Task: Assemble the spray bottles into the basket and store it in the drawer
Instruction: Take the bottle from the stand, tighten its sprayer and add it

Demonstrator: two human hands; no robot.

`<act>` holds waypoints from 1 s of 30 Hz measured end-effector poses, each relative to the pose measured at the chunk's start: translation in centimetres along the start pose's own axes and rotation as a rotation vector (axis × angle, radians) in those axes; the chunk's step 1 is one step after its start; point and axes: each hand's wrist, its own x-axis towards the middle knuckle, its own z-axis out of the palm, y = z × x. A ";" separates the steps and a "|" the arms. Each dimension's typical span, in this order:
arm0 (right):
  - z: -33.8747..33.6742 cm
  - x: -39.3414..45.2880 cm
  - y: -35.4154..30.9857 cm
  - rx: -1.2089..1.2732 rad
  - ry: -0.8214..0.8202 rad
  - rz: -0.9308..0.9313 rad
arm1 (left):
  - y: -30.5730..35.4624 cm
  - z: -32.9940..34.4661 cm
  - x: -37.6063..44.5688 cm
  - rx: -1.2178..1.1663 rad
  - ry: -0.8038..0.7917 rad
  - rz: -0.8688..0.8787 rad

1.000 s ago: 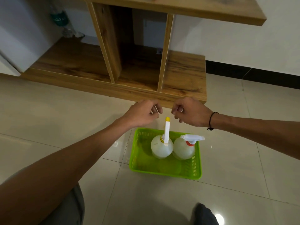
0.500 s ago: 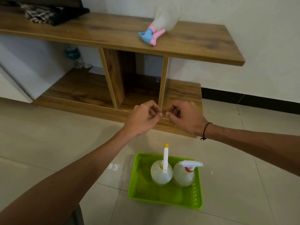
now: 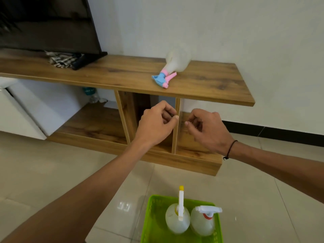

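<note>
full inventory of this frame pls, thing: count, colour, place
spray bottle in basket: 1, clear, white and yellow sprayer, upright, left side of the basket
second spray bottle in basket: 1, clear, white and red trigger, upright, right side
basket: 1, lime green, on the floor, near bottom edge
spray bottle on stand: 1, clear, pink and blue trigger, lying on its side on the stand's top
wooden stand: 1, brown, against the wall
TV: 1, black, on the stand, top left
plastic bottle: 1, clear, behind the lower shelf
left hand: 1, fingers curled, holding nothing
right hand: 1, fingers curled, holding nothing, black wrist cord
</note>
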 end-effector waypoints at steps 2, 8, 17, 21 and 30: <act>-0.3 1.0 -0.4 0.004 0.022 -0.015 | 0.2 -0.4 0.9 0.028 0.034 0.007; -0.6 3.8 -1.1 -0.020 0.098 -0.032 | -0.8 -1.3 3.9 0.184 0.134 0.010; -1.2 7.2 -0.4 -0.084 0.222 -0.024 | -1.0 -1.0 9.2 0.477 0.051 0.067; -1.2 8.2 -0.3 -0.134 0.226 -0.035 | -0.2 -1.3 10.5 0.571 -0.120 0.013; -0.7 8.6 -0.1 -0.210 0.152 -0.078 | 0.4 -3.8 7.1 0.542 -0.038 0.229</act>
